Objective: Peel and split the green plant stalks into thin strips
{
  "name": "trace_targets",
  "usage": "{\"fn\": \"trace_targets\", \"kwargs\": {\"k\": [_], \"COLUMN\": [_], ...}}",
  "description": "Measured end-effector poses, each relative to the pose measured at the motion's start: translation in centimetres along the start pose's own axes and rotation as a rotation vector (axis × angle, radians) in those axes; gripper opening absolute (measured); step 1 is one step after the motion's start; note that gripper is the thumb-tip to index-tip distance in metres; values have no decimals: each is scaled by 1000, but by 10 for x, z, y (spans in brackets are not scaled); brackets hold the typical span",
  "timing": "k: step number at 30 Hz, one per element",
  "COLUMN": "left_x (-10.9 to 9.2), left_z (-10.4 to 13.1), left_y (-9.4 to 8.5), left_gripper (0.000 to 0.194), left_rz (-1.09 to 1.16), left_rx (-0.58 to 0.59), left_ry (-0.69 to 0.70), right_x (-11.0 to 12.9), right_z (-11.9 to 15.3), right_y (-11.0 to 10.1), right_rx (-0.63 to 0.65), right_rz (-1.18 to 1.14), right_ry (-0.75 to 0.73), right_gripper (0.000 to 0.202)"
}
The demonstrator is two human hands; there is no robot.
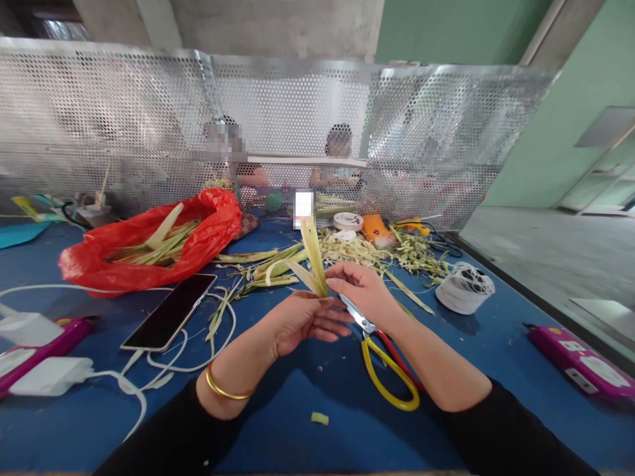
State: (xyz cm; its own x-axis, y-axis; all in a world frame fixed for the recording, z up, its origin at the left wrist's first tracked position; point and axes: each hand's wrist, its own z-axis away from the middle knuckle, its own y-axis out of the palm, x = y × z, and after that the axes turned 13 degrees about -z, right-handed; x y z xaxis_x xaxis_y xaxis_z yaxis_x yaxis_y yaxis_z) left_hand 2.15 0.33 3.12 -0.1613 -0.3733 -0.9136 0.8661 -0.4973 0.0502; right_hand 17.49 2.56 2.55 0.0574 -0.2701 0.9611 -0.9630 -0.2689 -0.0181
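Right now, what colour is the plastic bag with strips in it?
The plastic bag is bright red, best seen in the head view.

Table (288,423): blue. Husk strips (314,258) at the grip: pale yellow-green. Scissors (391,373) beside the grip: one handle yellow, one red. Bag (79,264), left of the grip: red. Spool (465,289), right of it: white. Mesh screen (292,99) beyond the grip: silver, dotted with holes.

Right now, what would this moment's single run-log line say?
left hand: holding pale-green leaf strips | right hand: fingers at strips | yellow-and-red-handled metal scissors: by right wrist | red plastic bag: on blue table
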Motion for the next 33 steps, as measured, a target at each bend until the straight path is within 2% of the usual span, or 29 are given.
{"fn": "trace_targets", "kwargs": {"k": [4,7,10,13,15,17,18,20,22,23,25,28,30,33], "left_x": [2,2,1,2,2,3,3,3,3,3,4,5,6,6], "left_z": [-1,0,-1,-6,-9,-10,-9,-8,-6,-6,-6,-7,-8,-9], "left_y": [0,-1,-3,-7,-10,-13,-13,-13,-11,-9,-4,4,7,7], "left_gripper": [20,23,28,32,36,38,38,37,32,27,21,25,32,46], "left_rz": [-66,-66,77,280,392,473,503,550,579,582,562,479,436,451], "left_rx": [-19,33,122,219,237,208,195,194,205,194,119,15,21,70], "left_ry": [-13,1,24,2,-10,12,26,49,68,85,147,204,180,111], "right_x": [-2,-3,-2,-2,-1,1,3,7,10,9,6,-3,-7,-7], "right_z": [1,1,0,0,1,5,7,12,16,17,17,15,12,7], "right_y": [5,5,2,0,-1,-1,-1,1,4,7,11,13,11,4], "right_rx": [-19,-50,-73,-141,-230,-294,-277,-135,35,69,22,-112,-144,-146], "right_rz": [16,-33,-94,18,174,365,454,599,711,752,774,732,680,534], "right_ry": [5,62,93,35,-82,-308,-437,-654,-735,-727,-643,-518,-510,-551], "right_gripper": [12,17,19,16,12,8,5,13,29,36,41,27,12,13]}}
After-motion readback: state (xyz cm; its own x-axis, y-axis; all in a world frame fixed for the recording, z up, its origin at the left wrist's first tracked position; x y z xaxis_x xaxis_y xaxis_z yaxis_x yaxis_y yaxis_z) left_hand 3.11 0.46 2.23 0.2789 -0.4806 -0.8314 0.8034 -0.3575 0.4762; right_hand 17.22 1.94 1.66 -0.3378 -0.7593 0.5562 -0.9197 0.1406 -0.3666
